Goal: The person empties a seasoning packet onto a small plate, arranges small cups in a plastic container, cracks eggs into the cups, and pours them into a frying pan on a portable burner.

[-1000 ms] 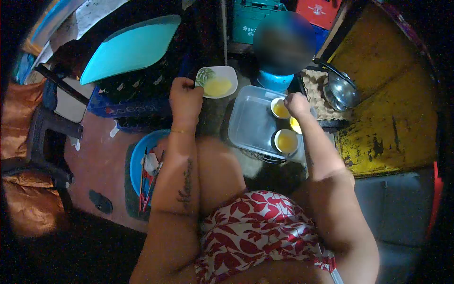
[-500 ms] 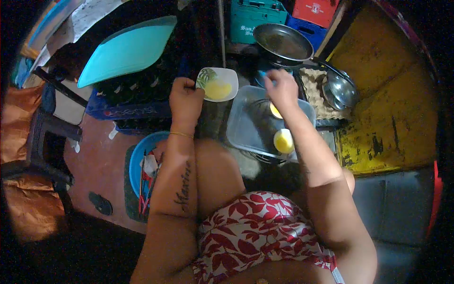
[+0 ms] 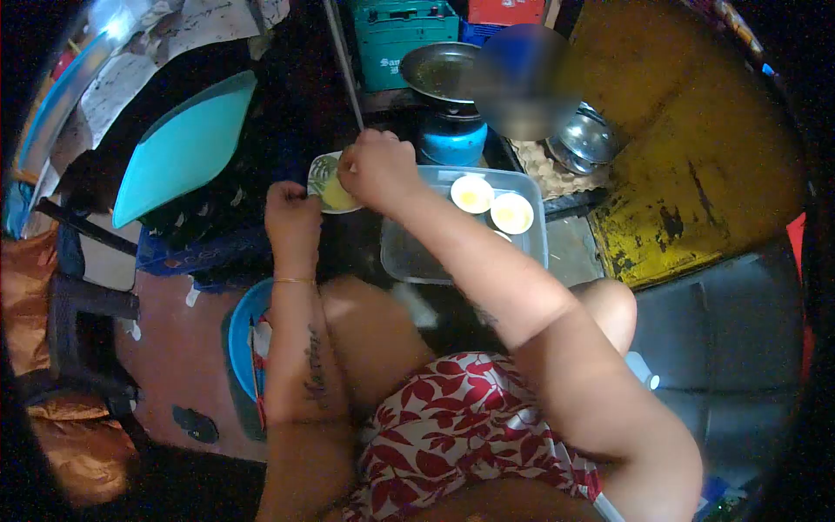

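My left hand [image 3: 292,216] grips the near-left rim of a small white bowl [image 3: 318,167] with a green leaf pattern, holding pale yellow contents. Over the bowl's right side is my right hand [image 3: 383,172], fingers bent together; whatever they may hold is hidden. Below my right forearm stands a clear plastic tub [image 3: 402,252]. Inside it sit a white cup [image 3: 472,195] and another white cup [image 3: 511,214], both with yellow in them. A third pale rim shows partly behind the forearm.
A frying pan [image 3: 439,74] rests on a stove above a blue gas tank [image 3: 454,142]. To the right are an egg tray [image 3: 544,174] and a metal pot [image 3: 584,143]. Drink crates [image 3: 404,39] stand behind; a blue basin [image 3: 243,339] is at lower left. A blurred patch covers part of the back.
My right hand has moved left from above the tub to the bowl. The view has shifted, and both cups in the tub now show more fully. My left hand still holds the bowl.
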A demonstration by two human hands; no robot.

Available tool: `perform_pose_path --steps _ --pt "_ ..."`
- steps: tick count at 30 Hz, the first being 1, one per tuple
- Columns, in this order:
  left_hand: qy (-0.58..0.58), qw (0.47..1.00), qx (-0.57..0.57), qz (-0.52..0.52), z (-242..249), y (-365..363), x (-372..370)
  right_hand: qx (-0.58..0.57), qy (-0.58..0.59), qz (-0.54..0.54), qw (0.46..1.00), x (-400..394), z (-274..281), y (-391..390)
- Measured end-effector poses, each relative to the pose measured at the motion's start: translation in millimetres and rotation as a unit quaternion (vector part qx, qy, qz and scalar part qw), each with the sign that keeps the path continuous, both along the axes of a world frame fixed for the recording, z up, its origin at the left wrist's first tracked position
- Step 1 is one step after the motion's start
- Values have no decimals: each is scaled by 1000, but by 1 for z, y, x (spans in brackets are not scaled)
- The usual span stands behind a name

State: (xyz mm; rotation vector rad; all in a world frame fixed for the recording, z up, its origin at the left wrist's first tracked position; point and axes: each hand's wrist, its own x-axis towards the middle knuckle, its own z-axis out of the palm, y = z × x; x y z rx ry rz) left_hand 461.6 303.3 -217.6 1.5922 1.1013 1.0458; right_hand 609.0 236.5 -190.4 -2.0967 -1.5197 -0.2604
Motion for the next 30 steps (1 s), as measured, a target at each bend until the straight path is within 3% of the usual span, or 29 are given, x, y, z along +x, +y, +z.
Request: perform_pose_path --steps 1,2,4,6,8,11,15,17,23,27,30 --pt "-2 1000 -1 -3 2 -2 1 53 79 -16 995 3 -2 1" --pt "-3 1000 -9 0 6 -5 0 52 78 -16 995 13 -9 0" --pt "-4 1000 -18 4 8 -6 -1 117 268 43 955 46 -19 -13" --pt "-47 998 -46 5 5 -6 -4 105 309 -5 945 78 -29 -46" --pt "-65 997 -41 -7 -3 1 -7 -3 217 -150 965 131 -57 -81" --pt "-59 998 -30 -13 -8 5 -6 -156 200 -368 895 171 -82 -129" --pt "-44 999 -21 -9 -14 9 0 -216 159 -357 895 188 -130 -155" --pt "-33 999 -10 -5 -13 9 2 -284 87 -363 883 181 -134 -152" --pt "-29 999 -16 -13 -8 4 -1 -382 40 -311 869 170 -113 -164" --pt "-45 999 -6 -17 -19 12 1 -386 34 -301 871 167 -104 -155" --pt "-7 999 33 -10 -10 3 3 -193 -56 -243 949 137 -74 -127"
